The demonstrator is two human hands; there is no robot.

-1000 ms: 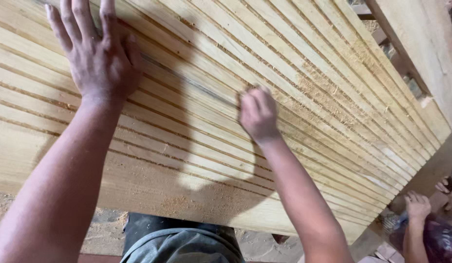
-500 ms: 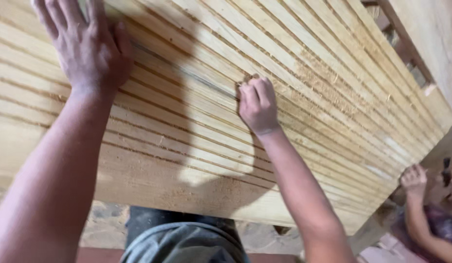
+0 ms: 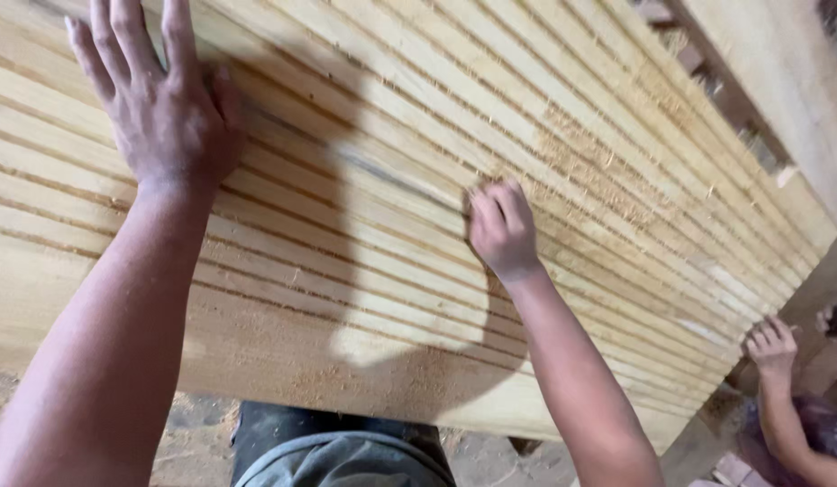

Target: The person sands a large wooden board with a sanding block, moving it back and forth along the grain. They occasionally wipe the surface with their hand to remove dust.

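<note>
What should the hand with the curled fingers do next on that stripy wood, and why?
Probably slide a little further along the groove. The right hand rests curled on the grooved wooden panel, sawdust lies just beside it, and the left hand presses flat, steadying the panel.

The left hand point(image 3: 170, 122) lay flat, palm down, fingers point(image 3: 130, 41) spread wide, arm stretched forward. The right hand point(image 3: 501, 230) was curled with its fingers point(image 3: 490, 203) bent under, forearm reaching forward.

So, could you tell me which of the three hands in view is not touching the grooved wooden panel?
The other person's hand at the lower right; it sits off the panel, while the left hand and right hand rest on it.
</note>
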